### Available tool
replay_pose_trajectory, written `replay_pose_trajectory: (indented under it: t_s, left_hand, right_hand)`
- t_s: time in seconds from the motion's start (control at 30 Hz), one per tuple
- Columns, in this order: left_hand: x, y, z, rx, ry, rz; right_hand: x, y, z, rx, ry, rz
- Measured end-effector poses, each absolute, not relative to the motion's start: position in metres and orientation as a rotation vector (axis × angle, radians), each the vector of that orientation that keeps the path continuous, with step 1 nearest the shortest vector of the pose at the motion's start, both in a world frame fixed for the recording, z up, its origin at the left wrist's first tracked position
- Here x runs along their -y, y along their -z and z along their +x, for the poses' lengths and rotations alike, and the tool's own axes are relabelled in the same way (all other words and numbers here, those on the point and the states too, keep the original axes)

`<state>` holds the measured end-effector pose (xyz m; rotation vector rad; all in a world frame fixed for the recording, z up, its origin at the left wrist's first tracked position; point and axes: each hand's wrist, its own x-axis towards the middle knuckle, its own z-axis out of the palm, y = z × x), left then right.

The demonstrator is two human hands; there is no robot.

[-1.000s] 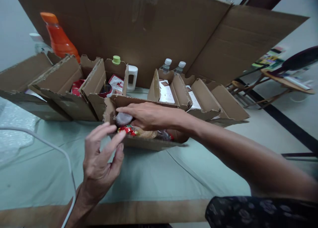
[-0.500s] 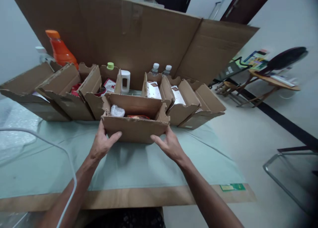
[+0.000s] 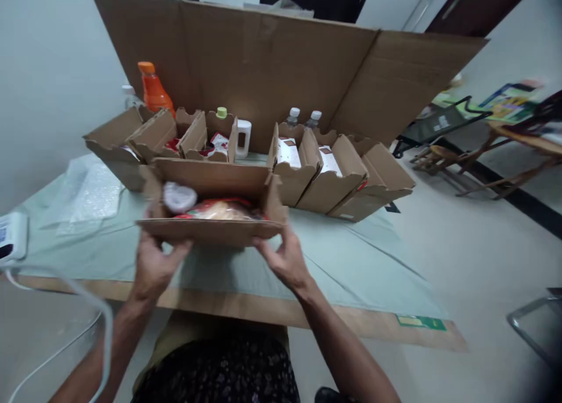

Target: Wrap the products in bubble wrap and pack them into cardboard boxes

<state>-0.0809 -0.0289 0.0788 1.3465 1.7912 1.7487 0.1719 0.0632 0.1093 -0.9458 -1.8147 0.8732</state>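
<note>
Between my two hands is an open cardboard box (image 3: 211, 232), raised over the cloth and tilted so that its inside faces me. My left hand (image 3: 157, 265) grips its lower left corner, the thumb along the front. At the lower right corner my right hand (image 3: 285, 259) holds it the same way; the fingers of both hands are partly hidden by the box. Inside lie a whitish wrapped lump (image 3: 179, 197) on the left and a red, shiny plastic packet (image 3: 219, 209) beside it. Both are blurred.
Several cardboard boxes (image 3: 331, 183) stand in a row behind, before a tall cardboard panel (image 3: 281, 69). An orange bottle (image 3: 156, 91) and a white-handled container (image 3: 243, 138) rise among them. Bubble wrap (image 3: 96, 186) lies left. A white cable (image 3: 105, 333) crosses my left forearm.
Both hands have lifted the box, brought it closer and tipped it toward me, so more of its contents shows. My view has shifted left.
</note>
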Motion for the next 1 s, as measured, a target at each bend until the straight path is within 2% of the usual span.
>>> replay_pose_trajectory:
  t_s: [0.1, 0.27, 0.43, 0.7, 1.0]
  left_hand:
    - [0.020, -0.075, -0.036, -1.710, -1.632, 1.351]
    - [0.079, -0.058, 0.015, -1.840, -1.433, 1.389]
    - [0.113, -0.051, 0.024, -1.889, -1.413, 1.463]
    - [0.090, -0.042, 0.032, -1.834, -1.480, 1.541]
    - [0.085, -0.030, 0.020, -1.917, -1.398, 1.772]
  right_hand:
    - [-0.068, -0.105, 0.212, 1.711, -0.868, -1.058]
    - [-0.068, -0.082, 0.235, 1.602, -0.966, -0.988]
    - [-0.090, -0.063, 0.202, 1.492, -0.947, -0.885]
    - [-0.142, -0.069, 0.154, 1.640, -0.826, -0.959]
    - [-0.144, -0.065, 0.134, 1.668, -0.685, -1.051]
